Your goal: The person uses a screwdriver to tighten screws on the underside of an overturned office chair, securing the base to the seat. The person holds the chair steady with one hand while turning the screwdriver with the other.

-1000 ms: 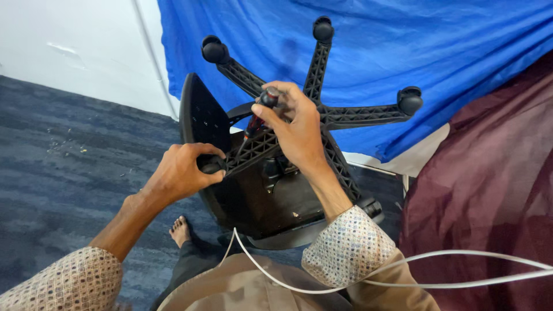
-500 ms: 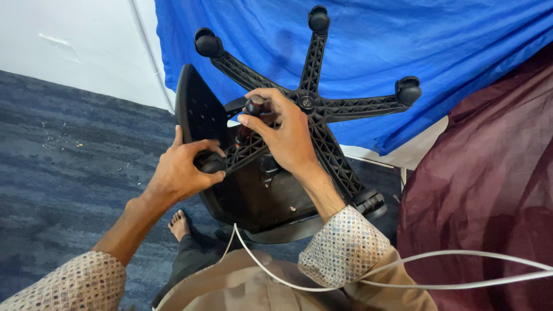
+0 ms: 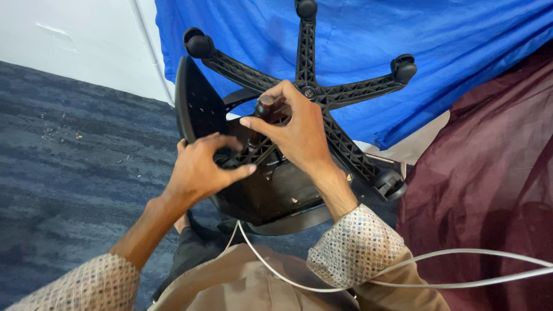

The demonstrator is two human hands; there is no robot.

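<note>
Office chair (image 3: 259, 190) lies tipped over on the blue-grey carpet (image 3: 69, 173), mid-frame, underside facing the camera, 5-star base (image 3: 345, 95) pointing up and far toward the blue cloth (image 3: 432, 34). 4 castors in view: 1 far left (image 3: 199, 45), 1 far centre (image 3: 306, 8), 1 far right (image 3: 404, 68), 1 near right (image 3: 390, 183); the 5th arm runs down toward the left hand and its end is hidden. Black seat pan (image 3: 196, 106) stands on edge at the left of the base; the seat underside shows a few pale scuffs. Right hand (image 3: 296, 135) sits over the base hub, fingers curled around a dark, reddish-brown cylindrical piece (image 3: 266, 106) next to the hub, thumb extended left; grip is wrapped and closed on that piece, cannot tell what kind of part it is. Left hand (image 3: 201, 167) is lower left of it, fingers curled over the ribbed arm of the base near the seat mechanism, thumb sticking out to the right; a holding grip, though contact under the palm is hidden. Both forearms wear patterned sleeves (image 3: 354, 247) with cuffs pushed up. White cable (image 3: 461, 253) loops across the near lap area and off to the right. Maroon fabric (image 3: 489, 190) fills the right side, just beside the near right castor. White wall (image 3: 75, 40) at far left, small debris specks on the carpet below it. A bare foot (image 3: 182, 222) shows near the left wrist, under the chair edge.
</note>
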